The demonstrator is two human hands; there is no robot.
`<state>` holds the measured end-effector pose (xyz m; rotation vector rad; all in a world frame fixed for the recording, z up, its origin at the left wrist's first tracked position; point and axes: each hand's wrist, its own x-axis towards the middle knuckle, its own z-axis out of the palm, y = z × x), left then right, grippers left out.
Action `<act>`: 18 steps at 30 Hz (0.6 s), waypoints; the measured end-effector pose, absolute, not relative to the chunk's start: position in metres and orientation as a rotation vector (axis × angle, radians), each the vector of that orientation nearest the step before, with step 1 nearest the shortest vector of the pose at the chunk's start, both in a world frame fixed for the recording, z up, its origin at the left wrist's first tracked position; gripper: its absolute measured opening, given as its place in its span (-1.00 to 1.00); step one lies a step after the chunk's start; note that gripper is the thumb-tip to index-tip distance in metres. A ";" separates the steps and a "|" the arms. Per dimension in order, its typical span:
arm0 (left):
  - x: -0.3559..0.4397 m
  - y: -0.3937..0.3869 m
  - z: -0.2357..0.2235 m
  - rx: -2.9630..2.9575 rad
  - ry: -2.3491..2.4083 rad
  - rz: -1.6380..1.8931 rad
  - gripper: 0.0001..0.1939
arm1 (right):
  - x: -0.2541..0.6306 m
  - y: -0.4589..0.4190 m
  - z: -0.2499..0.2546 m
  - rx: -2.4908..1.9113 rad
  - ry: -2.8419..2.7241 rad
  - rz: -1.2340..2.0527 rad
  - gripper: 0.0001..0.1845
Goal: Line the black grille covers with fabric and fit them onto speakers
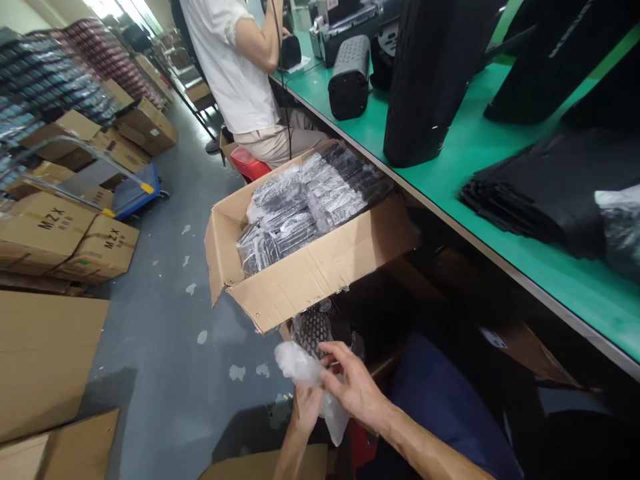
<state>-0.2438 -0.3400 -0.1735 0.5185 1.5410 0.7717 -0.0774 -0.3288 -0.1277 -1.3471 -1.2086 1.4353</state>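
Note:
Low in the middle of the view, my right hand pinches a crumpled clear plastic bag, its fingers curled over the top of it. My left hand sits just under it, gripping the lower part of the same bag, which hangs down past the fingers. Right above the hands lies a black perforated mesh part under the front of an open cardboard box. The box is packed with several black parts wrapped in clear plastic.
A green workbench runs along the right with black speaker housings and stacked black sheets. Another person in a white shirt sits further along it. Cardboard cartons, a blue trolley and stacked trays line the left.

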 end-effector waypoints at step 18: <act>-0.298 -0.333 -0.113 0.822 1.549 0.607 -0.76 | -0.001 -0.273 -0.187 -1.530 -0.862 2.148 -0.74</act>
